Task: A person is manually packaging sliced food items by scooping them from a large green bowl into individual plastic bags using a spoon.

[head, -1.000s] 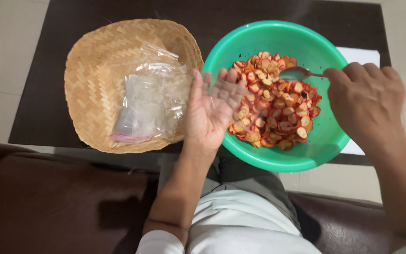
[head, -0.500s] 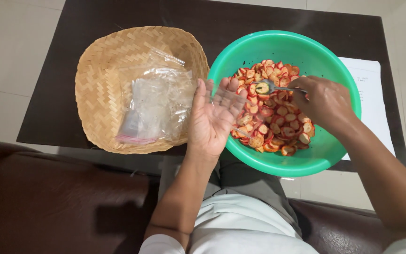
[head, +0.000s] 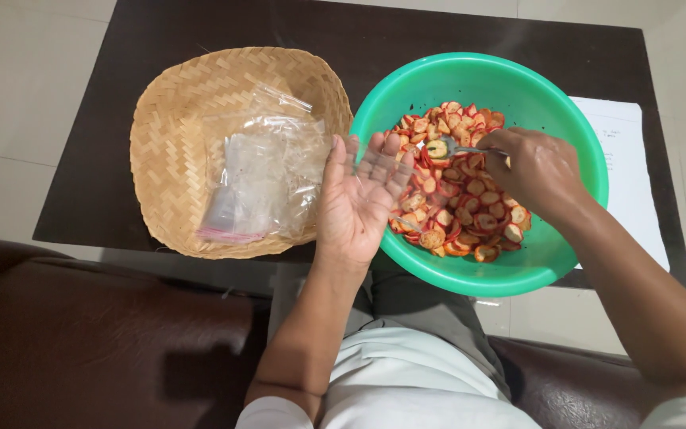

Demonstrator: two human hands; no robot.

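Head view: spoon (head: 448,148) apparently nearer left hand (head: 360,199).

The metal spoon's (head: 458,148) handle is hidden inside the right hand (head: 540,171); print on the white paper sheet (head: 625,171) is too small to read.

Clear plastic bags (head: 260,179) in woven basket (head: 172,119)

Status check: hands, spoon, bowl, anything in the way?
Right hand grips spoon over slices. Left hand open, palm up at green bowl rim. Nothing blocking.
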